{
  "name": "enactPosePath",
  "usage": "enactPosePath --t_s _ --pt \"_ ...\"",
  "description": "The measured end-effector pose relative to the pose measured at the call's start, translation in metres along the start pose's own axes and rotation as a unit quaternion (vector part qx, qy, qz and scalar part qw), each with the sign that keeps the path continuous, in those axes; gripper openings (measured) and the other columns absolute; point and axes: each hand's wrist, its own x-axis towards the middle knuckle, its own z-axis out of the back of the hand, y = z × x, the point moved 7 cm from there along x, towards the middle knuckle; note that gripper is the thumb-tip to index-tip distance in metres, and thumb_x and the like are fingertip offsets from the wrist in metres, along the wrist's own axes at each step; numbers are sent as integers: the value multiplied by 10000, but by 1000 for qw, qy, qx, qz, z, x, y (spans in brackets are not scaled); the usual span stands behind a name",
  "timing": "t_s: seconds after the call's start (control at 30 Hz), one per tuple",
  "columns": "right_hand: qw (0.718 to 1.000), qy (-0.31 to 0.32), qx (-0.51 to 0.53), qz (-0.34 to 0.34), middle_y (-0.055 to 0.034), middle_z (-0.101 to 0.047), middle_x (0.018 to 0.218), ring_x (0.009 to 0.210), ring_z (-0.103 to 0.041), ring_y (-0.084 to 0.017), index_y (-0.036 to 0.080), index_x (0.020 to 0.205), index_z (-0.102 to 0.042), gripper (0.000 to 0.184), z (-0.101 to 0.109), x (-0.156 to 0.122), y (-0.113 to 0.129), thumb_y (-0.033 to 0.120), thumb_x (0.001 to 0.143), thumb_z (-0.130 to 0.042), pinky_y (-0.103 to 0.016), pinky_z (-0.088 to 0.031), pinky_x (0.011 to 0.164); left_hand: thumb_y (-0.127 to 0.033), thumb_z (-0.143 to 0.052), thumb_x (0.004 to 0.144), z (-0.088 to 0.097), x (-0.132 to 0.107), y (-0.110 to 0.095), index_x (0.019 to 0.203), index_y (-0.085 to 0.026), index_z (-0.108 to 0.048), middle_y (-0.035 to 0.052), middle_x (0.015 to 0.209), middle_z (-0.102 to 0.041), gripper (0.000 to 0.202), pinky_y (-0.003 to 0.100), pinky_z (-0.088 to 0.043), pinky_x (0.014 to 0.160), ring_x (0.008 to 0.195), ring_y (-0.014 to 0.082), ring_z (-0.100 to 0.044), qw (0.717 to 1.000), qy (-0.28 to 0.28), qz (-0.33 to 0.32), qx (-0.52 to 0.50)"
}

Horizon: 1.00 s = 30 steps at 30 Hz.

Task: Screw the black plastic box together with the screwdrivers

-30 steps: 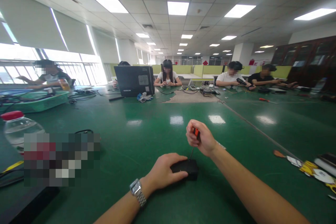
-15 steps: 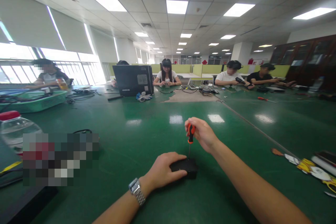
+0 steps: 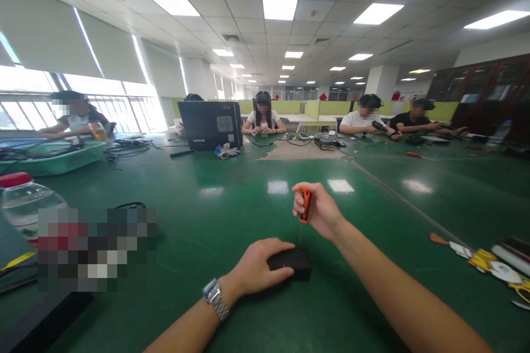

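- Right now, my left hand [image 3: 265,266] is clamped on a black box [image 3: 300,266], thumb along its near side and the other fingers over its top toward the far side.
- That box lies flat on the green table [image 3: 174,187], toward the near edge and well away from the far one.
- My right hand [image 3: 321,209] has its fingers wrapped around the handle of an orange and black screwdriver [image 3: 305,205], held almost upright.
- Its shaft runs down to the top of the box, just beyond my left fingertips; what the tip meets there is too small to tell.
- On my left wrist I wear a metal watch [image 3: 215,298].
- Toward the table's left edge stand a red-capped bottle [image 3: 28,198] and, beyond it, a green basket [image 3: 62,164].
- Near the far edge stands a black computer case [image 3: 207,127], gloves [image 3: 226,150] lying just beside its base.
- Toward the right edge, yellow-handled scissors [image 3: 513,285] lie near me and a red screwdriver [image 3: 414,154] farther off.
- At the far edge, a person in a white top [image 3: 252,119] sits facing me.
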Motion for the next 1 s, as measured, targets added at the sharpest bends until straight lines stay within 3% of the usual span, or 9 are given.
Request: enactPosePath --t_s 0.07,0.23,0.43,0.6,0.8,1.0 --pt "1000 8 -2 -1 45 -472 532 465 -431 -106 198 765 -621 189 -1 0 0 365 771 -532 -267 -414 516 -399 -634 807 0 0 -1 1205 -229 -598 49 1046 -672 434 291 -458 838 913 205 -617 1000 1 1 -2" --pt "998 0 -66 25 -6 -575 680 619 -524 -131 178 709 -620 168 -3 -2 5 340 737 -584 -252 -431 564 -401 -638 810 1 0 -1 1206 -234 -597 45 1049 -668 432 291 -456 843 917 203 -615 1000 -1 1 -2" --pt "999 22 -31 23 39 -486 524 480 -436 -110 192 770 -622 185 -7 -2 4 355 778 -536 -272 -416 551 -392 -639 806 0 0 0 1209 -229 -597 52 1051 -667 436 301 -459 852 915 210 -613 1000 4 5 0" --pt "994 3 -100 39 -15 -578 677 599 -516 -121 160 672 -626 193 -7 -4 9 323 751 -561 -252 -423 568 -379 -647 799 1 0 -1 1203 -227 -600 52 1055 -666 434 302 -458 857 929 212 -613 1000 4 5 -3" --pt "997 12 -66 31 46 -465 513 477 -428 -101 184 745 -611 188 -10 -4 7 359 780 -551 -261 -409 539 -401 -644 799 0 0 1 1203 -227 -599 53 1038 -668 442 299 -460 847 903 210 -615 1000 4 6 -3" --pt "985 -25 -161 51 1 -562 641 568 -494 -107 161 685 -625 188 -5 -5 14 333 756 -597 -242 -411 566 -412 -633 805 0 0 1 1207 -235 -597 51 1054 -668 441 301 -460 860 924 215 -615 1000 2 5 -4"
